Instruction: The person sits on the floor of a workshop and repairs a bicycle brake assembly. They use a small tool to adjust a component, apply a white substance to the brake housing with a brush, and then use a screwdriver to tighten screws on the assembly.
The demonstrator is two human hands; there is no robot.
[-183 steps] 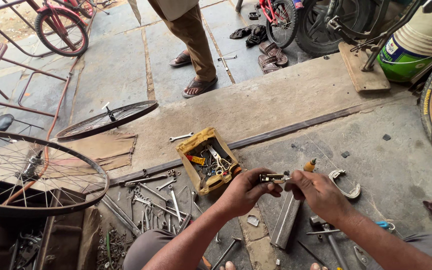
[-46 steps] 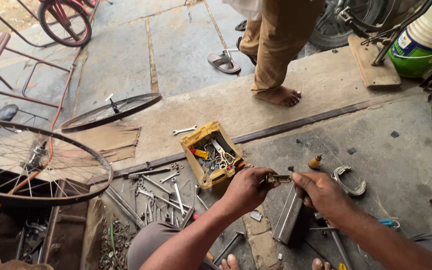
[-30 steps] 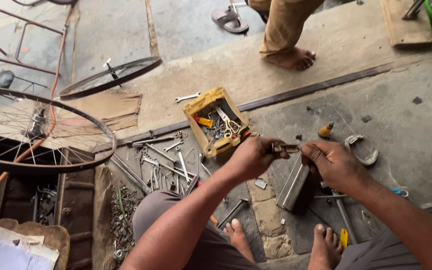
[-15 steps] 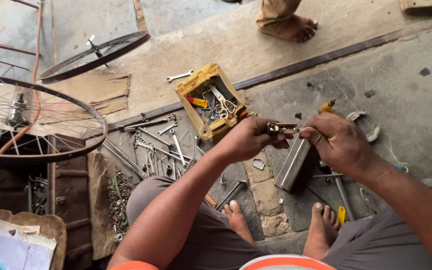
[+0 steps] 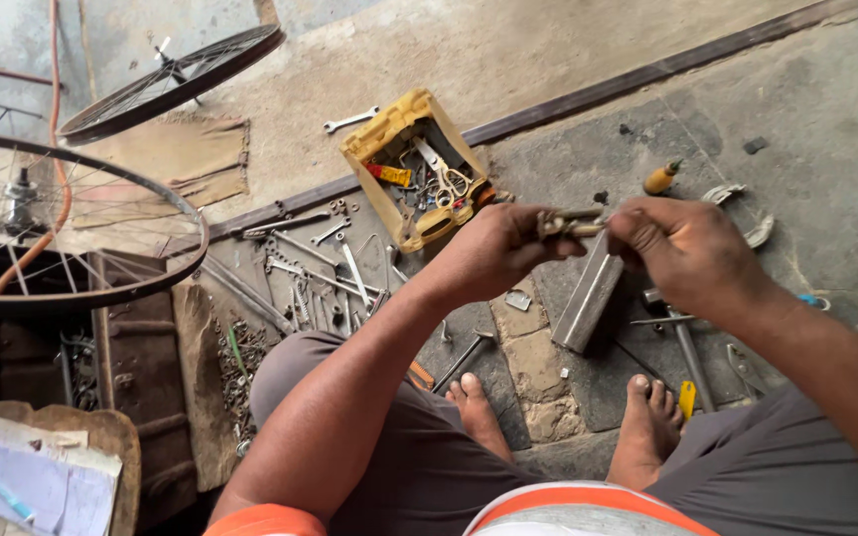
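Observation:
My left hand (image 5: 494,253) and my right hand (image 5: 682,248) meet over the floor, both closed on a small metal part (image 5: 568,222) held between them. Its shape is hard to make out; it looks like a short brass-coloured fitting. Directly below it a flat metal bar (image 5: 588,293) lies on the ground. I am squatting, with my bare feet (image 5: 647,422) on the stone floor under my arms.
A yellow tool tray (image 5: 411,169) with scissors and bits sits just beyond my left hand. Loose spanners and rods (image 5: 320,273) are scattered left of it. Two spoked bicycle rims (image 5: 166,74) lie at left. A small orange-tipped bottle (image 5: 660,179) stands ahead.
The view has tilted down toward my lap and feet. The standing person's feet have left the top of the picture. My hands stay together on the small part.

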